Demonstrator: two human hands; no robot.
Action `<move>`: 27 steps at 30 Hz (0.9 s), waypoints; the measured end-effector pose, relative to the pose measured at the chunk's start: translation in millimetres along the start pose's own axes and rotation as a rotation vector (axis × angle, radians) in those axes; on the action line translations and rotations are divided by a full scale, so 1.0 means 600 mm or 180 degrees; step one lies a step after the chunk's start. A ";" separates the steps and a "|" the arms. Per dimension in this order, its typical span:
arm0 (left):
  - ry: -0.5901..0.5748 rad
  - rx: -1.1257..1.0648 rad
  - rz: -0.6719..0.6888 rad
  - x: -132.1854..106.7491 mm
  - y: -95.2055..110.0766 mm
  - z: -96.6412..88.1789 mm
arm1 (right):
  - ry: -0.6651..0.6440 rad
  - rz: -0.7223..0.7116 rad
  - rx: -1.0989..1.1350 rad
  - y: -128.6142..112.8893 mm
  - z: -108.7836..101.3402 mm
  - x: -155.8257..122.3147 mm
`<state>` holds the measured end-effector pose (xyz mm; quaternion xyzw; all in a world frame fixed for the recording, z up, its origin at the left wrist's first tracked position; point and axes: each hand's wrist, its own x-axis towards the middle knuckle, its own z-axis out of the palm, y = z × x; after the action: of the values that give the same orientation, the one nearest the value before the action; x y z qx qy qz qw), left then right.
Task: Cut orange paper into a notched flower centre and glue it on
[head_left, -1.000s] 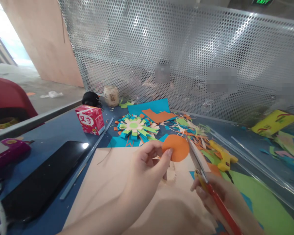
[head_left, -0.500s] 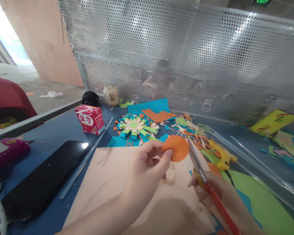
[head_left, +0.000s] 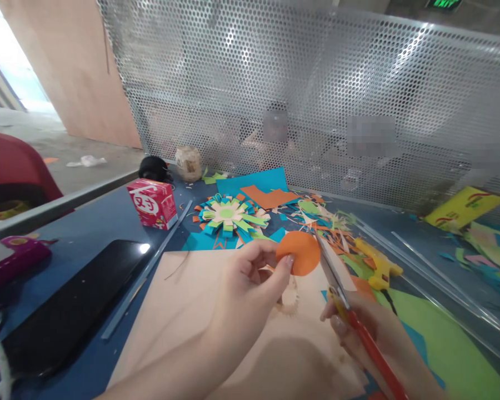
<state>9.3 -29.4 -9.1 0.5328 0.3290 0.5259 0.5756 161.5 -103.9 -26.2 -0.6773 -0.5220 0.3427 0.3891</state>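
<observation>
While the left hand [head_left: 245, 294] pinched an orange paper disc [head_left: 299, 251] above a pale sheet [head_left: 170, 311], the right hand [head_left: 377, 328] grasped a pair of scissors [head_left: 350, 314] by its red and yellow handles. The disc sat at the tips of the left fingers, its face turned toward the viewer: the thumb pressed flat on the near side, low and left of the middle, and the other fingers curled behind the left edge, so that most of the circle stood free to the right. The scissors slanted from near right to far left, their tips just beside the disc's right edge; whether metal met paper could not be told, nor whether the blades were fully together. Part of the right hand's grip was hidden by the handles. Beyond the left hand, a layered paper rosette [head_left: 227, 214] lay on the blue table [head_left: 104, 216], with loose paper scraps [head_left: 337, 225] to its right. A yellow glue gun [head_left: 379, 264] lay right of the blades, near a green sheet [head_left: 458, 344], and a red box [head_left: 152, 203] stood on the far left, beyond a black phone [head_left: 75, 305].
</observation>
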 end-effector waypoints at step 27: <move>0.0104 0.0132 0.0089 0.007 0.009 -0.003 | -0.0031 -0.0078 -0.0058 0.009 -0.002 0.004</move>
<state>7.1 -25.4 -3.7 0.5405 0.3416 0.5355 0.5517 165.7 -102.8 -30.5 -0.6727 -0.5351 0.3365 0.3845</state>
